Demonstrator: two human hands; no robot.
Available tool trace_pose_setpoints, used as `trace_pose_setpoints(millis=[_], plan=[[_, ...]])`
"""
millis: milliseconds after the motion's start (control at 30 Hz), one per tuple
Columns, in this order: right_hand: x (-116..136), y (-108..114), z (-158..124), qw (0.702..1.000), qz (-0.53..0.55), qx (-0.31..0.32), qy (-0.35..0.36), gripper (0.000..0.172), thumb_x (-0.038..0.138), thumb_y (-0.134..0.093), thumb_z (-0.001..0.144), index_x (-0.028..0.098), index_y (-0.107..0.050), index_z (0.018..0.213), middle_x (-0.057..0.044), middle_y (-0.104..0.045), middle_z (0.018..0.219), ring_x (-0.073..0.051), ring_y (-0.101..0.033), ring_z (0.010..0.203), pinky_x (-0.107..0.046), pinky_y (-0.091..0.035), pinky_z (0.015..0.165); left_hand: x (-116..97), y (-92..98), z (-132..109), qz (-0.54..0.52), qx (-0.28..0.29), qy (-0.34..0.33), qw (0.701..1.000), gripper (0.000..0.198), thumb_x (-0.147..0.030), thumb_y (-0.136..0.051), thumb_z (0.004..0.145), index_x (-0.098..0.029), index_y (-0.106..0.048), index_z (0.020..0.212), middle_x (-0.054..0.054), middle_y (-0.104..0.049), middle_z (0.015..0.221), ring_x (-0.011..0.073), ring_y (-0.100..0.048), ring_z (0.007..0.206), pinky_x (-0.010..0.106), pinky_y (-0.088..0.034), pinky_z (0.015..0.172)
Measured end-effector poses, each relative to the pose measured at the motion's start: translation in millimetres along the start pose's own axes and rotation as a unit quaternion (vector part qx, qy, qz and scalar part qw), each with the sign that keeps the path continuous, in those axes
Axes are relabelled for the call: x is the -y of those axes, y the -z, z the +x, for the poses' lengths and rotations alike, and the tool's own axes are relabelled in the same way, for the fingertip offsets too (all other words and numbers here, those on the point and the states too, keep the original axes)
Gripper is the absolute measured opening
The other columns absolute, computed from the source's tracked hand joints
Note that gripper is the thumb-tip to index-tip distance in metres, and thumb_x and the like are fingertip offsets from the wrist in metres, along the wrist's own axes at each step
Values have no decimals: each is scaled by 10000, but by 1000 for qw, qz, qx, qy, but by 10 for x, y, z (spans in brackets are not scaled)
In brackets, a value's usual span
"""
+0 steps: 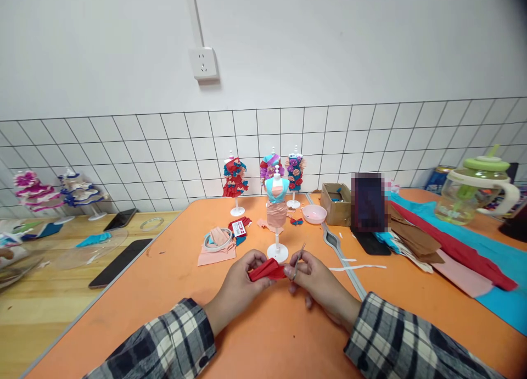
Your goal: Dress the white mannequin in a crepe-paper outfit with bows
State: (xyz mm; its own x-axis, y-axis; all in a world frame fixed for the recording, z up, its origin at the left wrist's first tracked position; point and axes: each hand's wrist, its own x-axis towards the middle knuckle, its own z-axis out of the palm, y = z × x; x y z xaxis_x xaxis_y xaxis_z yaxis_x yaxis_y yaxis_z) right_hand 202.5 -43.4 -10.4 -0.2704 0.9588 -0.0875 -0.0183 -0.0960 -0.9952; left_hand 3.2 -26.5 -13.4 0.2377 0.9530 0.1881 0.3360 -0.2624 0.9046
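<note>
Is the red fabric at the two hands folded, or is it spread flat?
Folded: the red fabric shows creases and overlapping layers, gathered in the left hand, its end reaching the right hand.

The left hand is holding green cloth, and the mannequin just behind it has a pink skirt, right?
The cloth is red, not green: the head view shows it in the left hand. The mannequin behind it does have a pink skirt.

no readable text, brands, numbers or signs
</note>
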Motion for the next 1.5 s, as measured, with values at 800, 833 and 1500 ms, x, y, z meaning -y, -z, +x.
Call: trace_pose_setpoints(millis=[800,833,1500], plan=[[104,251,14,981,-150,71,105,176,212,-614,795,212,-460,879,19,-612,752,-135,-540,708,-262,-414,687,-50,176,-52,-155,112,106,976,424,-509,-629,794,-204,-569,1082,-4,-594,819,163,-541,727,264,-376,652],[111,253,7,980,-154,74,101,182,209,-615,793,211,-460,887,16,-622,756,-136,-542,710,-263,-415,690,-64,185,-63,-144,108,103,978,415,-501,-610,804,-207,-575,1095,1,-599,841,170,-544,746,270,-383,666],[175,691,114,976,-192,96,33,340,288,-668,752,199,-517,1044,45,-568,679,-126,-539,643,-234,-376,603,-41,516,-15,-87,132,133,979,164,-211,-535,631,-196,-542,794,-58,-504,606,106,-431,507,225,-315,495]])
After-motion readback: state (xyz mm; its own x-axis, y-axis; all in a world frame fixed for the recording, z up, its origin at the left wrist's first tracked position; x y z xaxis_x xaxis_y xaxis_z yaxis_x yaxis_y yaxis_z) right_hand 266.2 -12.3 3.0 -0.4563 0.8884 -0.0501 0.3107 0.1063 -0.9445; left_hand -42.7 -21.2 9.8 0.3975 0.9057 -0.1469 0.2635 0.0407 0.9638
